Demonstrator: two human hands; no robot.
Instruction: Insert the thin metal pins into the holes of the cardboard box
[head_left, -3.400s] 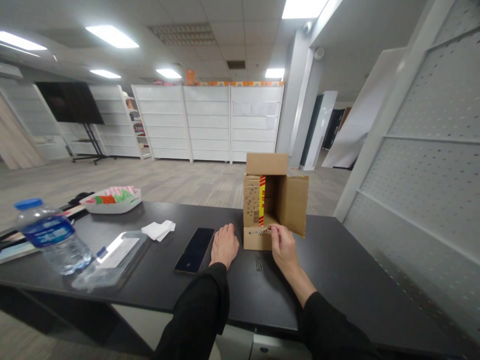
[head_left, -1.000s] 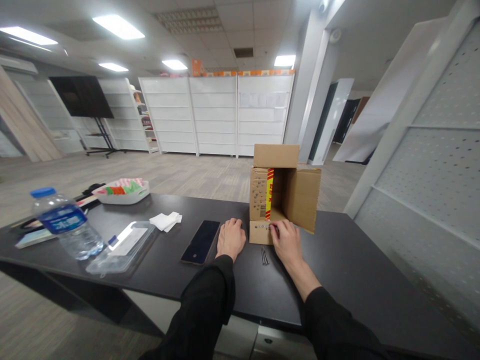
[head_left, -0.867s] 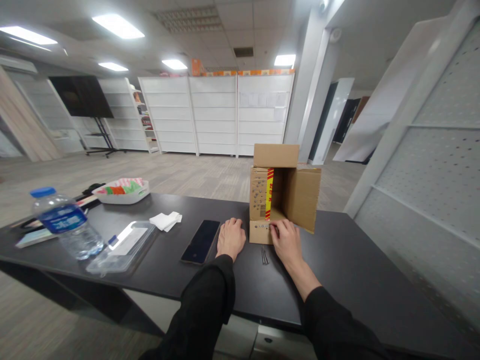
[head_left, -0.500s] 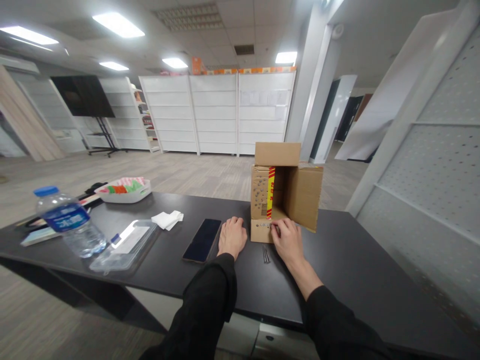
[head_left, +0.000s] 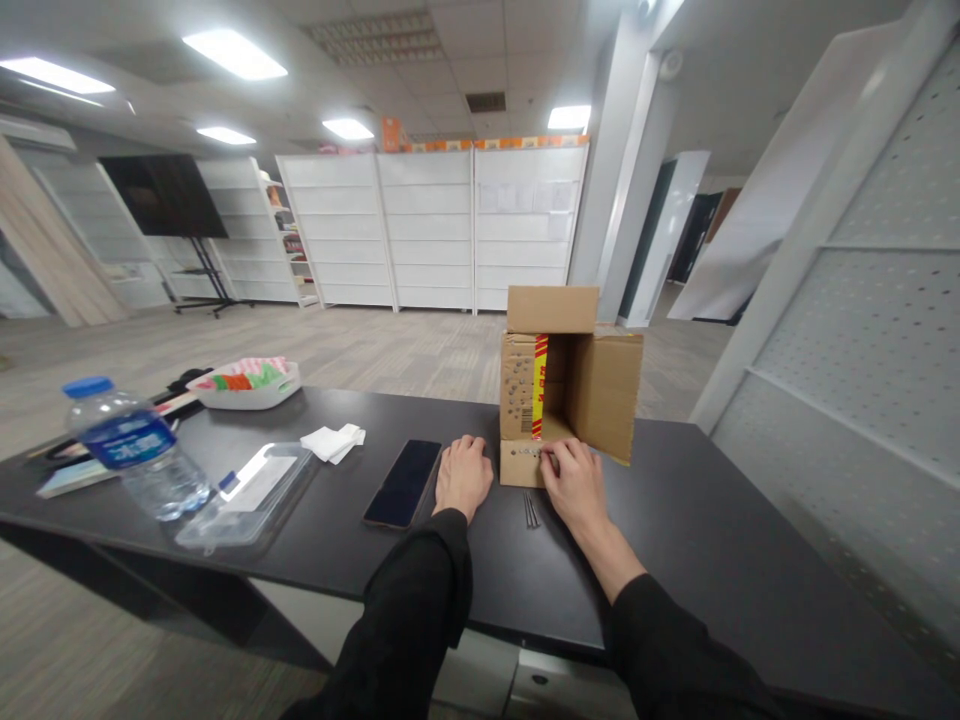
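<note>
An open cardboard box (head_left: 519,385) stands on the dark table, its opening toward me and a flap swung out on the right. A row of small metal heads shows along its lower front flap (head_left: 517,468). At the right end of that row, my right hand (head_left: 576,485) is pinched against the flap; whatever is between its fingertips is too small to make out. Several thin nails or screws (head_left: 531,510) lie on the table just below. My left hand (head_left: 463,478) rests palm down on the table with nothing in it, between the box and a black phone (head_left: 403,484).
Left of the phone are a crumpled white tissue (head_left: 333,441), a clear plastic case (head_left: 247,500) and a water bottle (head_left: 142,450). Farther back stands a white basket (head_left: 247,397) with colourful contents. A perforated panel (head_left: 862,380) rises beyond the table's right edge.
The view has shifted very slightly. Both hands keep their places, the right one still pinching at the box's lower flap.
</note>
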